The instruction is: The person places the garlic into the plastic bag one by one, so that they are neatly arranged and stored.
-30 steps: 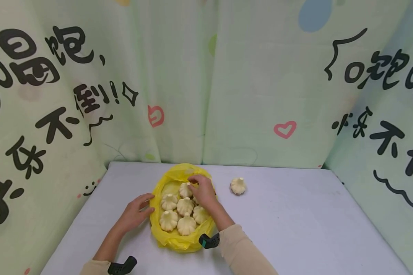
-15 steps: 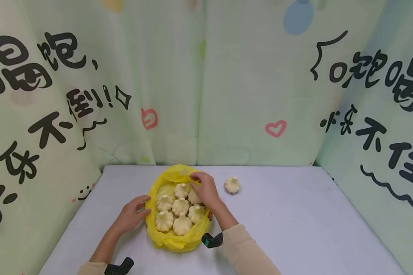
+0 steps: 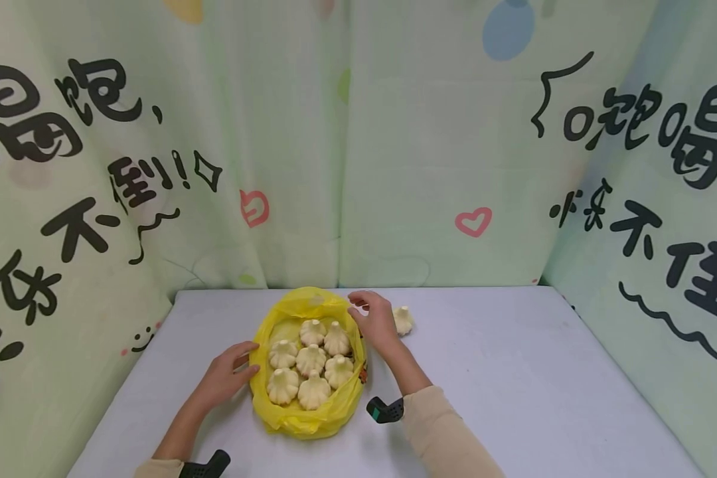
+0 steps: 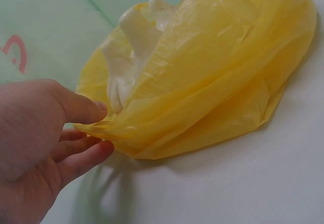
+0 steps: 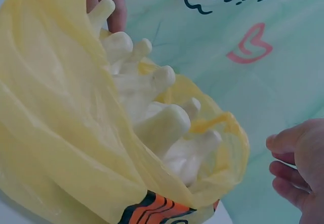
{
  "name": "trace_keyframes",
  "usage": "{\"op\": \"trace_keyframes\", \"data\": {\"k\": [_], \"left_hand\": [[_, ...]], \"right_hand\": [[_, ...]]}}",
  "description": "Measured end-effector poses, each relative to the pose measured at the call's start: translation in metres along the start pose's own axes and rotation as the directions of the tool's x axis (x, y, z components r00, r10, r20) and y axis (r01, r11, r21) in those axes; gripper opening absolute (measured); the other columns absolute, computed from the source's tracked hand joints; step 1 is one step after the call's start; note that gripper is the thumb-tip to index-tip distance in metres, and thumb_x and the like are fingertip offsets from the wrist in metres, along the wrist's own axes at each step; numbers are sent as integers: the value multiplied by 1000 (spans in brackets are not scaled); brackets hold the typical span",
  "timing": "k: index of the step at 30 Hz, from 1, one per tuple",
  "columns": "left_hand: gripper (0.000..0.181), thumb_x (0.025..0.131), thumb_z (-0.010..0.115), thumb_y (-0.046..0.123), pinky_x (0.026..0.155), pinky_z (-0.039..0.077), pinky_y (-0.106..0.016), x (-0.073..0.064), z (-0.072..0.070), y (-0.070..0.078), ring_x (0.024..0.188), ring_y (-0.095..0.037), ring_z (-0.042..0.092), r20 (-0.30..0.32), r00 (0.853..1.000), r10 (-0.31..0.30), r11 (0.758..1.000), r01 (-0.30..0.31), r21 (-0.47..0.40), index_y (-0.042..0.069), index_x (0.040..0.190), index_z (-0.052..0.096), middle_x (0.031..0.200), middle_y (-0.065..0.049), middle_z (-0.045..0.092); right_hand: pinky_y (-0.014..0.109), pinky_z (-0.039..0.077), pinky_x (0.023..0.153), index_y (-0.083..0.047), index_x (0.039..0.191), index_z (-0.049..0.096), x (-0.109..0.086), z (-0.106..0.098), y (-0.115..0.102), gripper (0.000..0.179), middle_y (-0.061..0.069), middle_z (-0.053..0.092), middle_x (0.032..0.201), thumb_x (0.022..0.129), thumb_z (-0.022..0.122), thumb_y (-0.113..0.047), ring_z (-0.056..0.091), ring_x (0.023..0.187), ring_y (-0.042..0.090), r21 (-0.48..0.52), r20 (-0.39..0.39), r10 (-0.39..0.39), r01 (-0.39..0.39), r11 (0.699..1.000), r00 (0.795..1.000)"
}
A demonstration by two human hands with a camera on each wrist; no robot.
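Note:
A yellow plastic bag (image 3: 299, 425) stands with its mouth spread open on the table, several pale garlic bulbs (image 3: 311, 360) inside. On its left side my left hand (image 3: 226, 373) pinches the bag's edge; in the left wrist view the thumb (image 4: 83, 107) lies over the plastic and the fingers under it. My right hand (image 3: 378, 324) hovers just off the bag's far right rim, fingers bent loosely, nothing in them. The right wrist view has this hand (image 5: 301, 166) apart from the bag. Behind it, partly hidden, a single garlic bulb (image 3: 403, 320) lies on the table.
The white-covered table (image 3: 514, 385) reaches back to a pale green printed curtain (image 3: 418, 166), which also closes in both sides. Orange and black print (image 5: 157, 209) shows on the bag's right side.
My right hand has left the bulbs in the bag and moved right, past the rim; a bulb it covered now shows at the upper right. The left hand stays on the bag's edge.

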State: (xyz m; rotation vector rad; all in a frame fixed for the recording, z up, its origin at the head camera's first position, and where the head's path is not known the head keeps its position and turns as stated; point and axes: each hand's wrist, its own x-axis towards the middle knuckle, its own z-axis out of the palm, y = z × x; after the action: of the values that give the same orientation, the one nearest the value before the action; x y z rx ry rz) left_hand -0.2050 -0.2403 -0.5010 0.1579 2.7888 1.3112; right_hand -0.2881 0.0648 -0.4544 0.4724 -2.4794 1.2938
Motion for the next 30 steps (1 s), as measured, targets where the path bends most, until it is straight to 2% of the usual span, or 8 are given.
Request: {"op": "trace_keyframes", "data": {"k": [11,18,26,30], "left_hand": [[49,94,61,10,100,50,-48,-4,-1,-1,130,-45,48,2,1000,-7,1000,7,-17,2,139,47,148,-25,40],[48,93,61,10,100,51,-48,-5,-2,0,130,-44,48,0,1000,-28,999,28,-19,3,139,47,148,-24,40],[48,93,62,11,99,51,-47,-4,-1,0,129,-44,49,2,1000,-22,1000,22,-12,3,139,47,148,-24,40],[48,93,62,11,99,51,-47,-3,-2,-1,129,-44,49,6,1000,-14,1000,14,-10,3,139,47,148,-24,40]], "right_hand": [[42,58,84,0,106,70,1,-22,20,23,14,72,103,83,72,0,67,92,29,-16,-102,-20,18,1000,995],[45,57,86,-1,104,70,2,-39,32,21,15,72,102,84,71,-1,67,95,30,-24,-151,14,-18,1000,988],[43,54,92,0,105,71,-3,-50,48,22,15,72,105,83,72,-1,64,103,32,-78,-200,79,-96,992,977],[45,54,91,3,105,70,-7,-52,54,24,18,71,104,81,72,2,64,103,33,-54,-226,87,-101,993,970]]}}
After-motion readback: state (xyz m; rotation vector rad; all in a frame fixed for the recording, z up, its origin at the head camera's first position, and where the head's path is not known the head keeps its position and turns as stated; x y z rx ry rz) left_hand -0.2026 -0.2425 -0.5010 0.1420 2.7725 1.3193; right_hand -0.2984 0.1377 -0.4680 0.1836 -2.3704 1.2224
